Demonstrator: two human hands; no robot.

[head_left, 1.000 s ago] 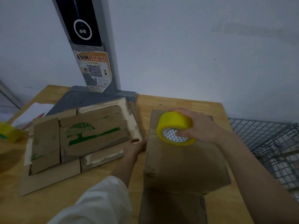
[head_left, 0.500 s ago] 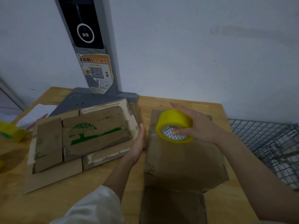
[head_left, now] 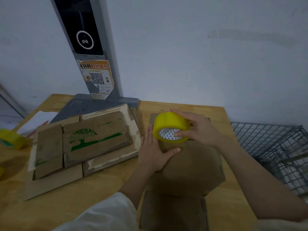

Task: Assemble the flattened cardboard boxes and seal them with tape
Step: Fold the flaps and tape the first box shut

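While the left hand (head_left: 154,155) lies flat against the box (head_left: 186,165) on the counter (head_left: 106,194) to steady it, the right hand (head_left: 199,130) keeps a closed grip on the glossy yellow tape roll (head_left: 170,126), resting on top, seemingly to start a strip; flattened, frayed cardboard (head_left: 93,139) waits just beside.

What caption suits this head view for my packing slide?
Right hand holds a yellow tape roll on a brown cardboard box that the left hand steadies.

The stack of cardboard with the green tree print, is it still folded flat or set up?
Folded flat: the printed cardboard stack lies level on the wooden table.
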